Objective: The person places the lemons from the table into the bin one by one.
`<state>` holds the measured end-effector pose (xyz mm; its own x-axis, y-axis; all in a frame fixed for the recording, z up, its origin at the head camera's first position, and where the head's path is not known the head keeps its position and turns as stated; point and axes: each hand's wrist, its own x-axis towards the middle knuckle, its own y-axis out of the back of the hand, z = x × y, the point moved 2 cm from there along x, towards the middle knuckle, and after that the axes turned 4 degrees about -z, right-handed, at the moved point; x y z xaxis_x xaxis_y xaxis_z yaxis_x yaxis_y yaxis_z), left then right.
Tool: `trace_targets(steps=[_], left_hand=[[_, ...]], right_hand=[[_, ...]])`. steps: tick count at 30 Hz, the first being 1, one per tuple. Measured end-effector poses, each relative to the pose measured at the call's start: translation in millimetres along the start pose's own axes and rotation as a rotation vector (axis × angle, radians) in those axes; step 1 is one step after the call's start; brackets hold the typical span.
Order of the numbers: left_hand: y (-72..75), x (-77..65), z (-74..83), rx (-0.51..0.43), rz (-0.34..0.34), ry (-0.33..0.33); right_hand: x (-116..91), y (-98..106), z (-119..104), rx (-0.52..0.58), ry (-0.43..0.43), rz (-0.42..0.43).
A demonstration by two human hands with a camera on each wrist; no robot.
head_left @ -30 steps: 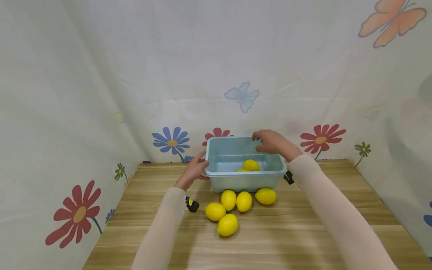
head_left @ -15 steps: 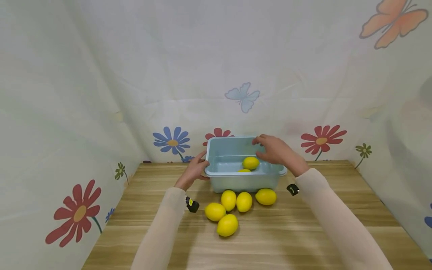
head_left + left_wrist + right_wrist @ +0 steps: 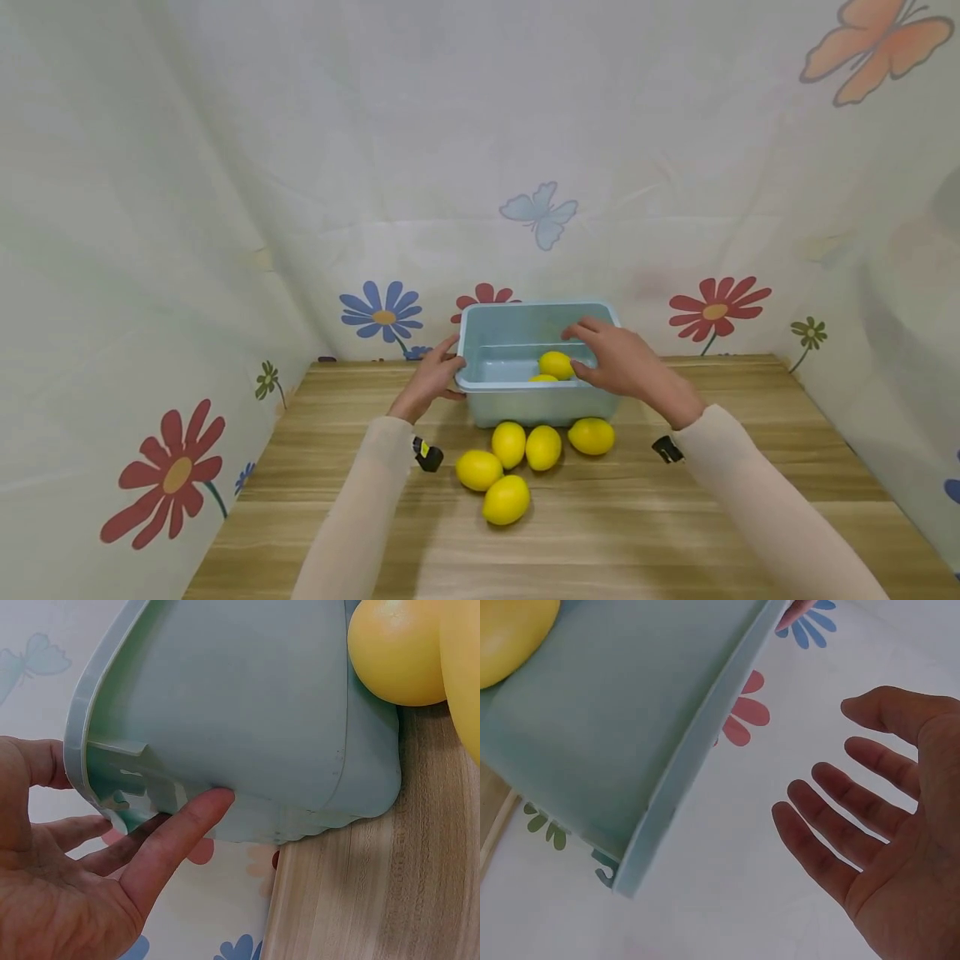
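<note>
A light blue plastic bin [image 3: 540, 406] stands at the back of the table, with a lemon [image 3: 555, 365] inside and part of another lemon [image 3: 543, 378] showing behind the front rim. My left hand [image 3: 426, 382] holds the bin's left end, thumb at the rim and fingers against the outer wall by the handle slot, as the left wrist view shows. Over the right side of the bin is my right hand [image 3: 617, 358], fingers spread and loosely bent, holding nothing. In the right wrist view, the open palm [image 3: 892, 877] is apart from the bin's rim [image 3: 679, 769].
Several lemons [image 3: 506, 500] lie on the wood-grain table [image 3: 585, 542] in front of the bin, with one lemon [image 3: 592, 436] a little to the right, close to its front wall. Behind rises a white curtain [image 3: 420, 167] printed with flowers and butterflies.
My right hand has drawn back toward me and to the right, from the bin's far rim to over its right side. The left hand and bin have stayed in place.
</note>
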<state>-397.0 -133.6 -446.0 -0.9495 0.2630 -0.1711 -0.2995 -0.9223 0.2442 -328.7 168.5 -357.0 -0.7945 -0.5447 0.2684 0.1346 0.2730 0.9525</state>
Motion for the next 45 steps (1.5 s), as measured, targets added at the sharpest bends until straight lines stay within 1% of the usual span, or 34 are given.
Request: trace_targets(steps=[5, 9, 13, 20, 27, 34, 38, 41, 45], left_hand=[[-0.5, -0.1, -0.8, 0.002, -0.009, 0.000], [-0.2, 0.4, -0.8, 0.008, 0.005, 0.001], [-0.3, 0.3, -0.4, 0.002, 0.008, -0.006], [-1.2, -0.8, -0.5, -0.001, 0.015, -0.002], [-1.2, -0.9, 0.5, -0.004, 0.002, -0.009], [0.2, 0.5, 1.2, 0.001, 0.016, -0.010], [0.8, 0.6, 0.8, -0.001, 0.015, -0.004], [0.1, -0.4, 0.8, -0.002, 0.008, -0.009], [-0.5, -2.6, -0.4, -0.005, 0.004, -0.010]], right_hand=[[-14, -5, -5, 0.002, 0.024, 0.033], [-25, -11, -9, -0.006, 0.053, 0.061], [-34, -18, -13, -0.014, 0.083, 0.072], [-49, -28, -19, -0.025, 0.106, 0.077], [-65, -39, -23, -0.037, 0.124, 0.046], [-73, -46, -24, -0.045, 0.138, 0.056], [-76, -54, -22, -0.033, 0.123, 0.009], [-78, -63, -18, -0.011, 0.087, -0.046], [-79, -75, -13, 0.010, 0.049, -0.097]])
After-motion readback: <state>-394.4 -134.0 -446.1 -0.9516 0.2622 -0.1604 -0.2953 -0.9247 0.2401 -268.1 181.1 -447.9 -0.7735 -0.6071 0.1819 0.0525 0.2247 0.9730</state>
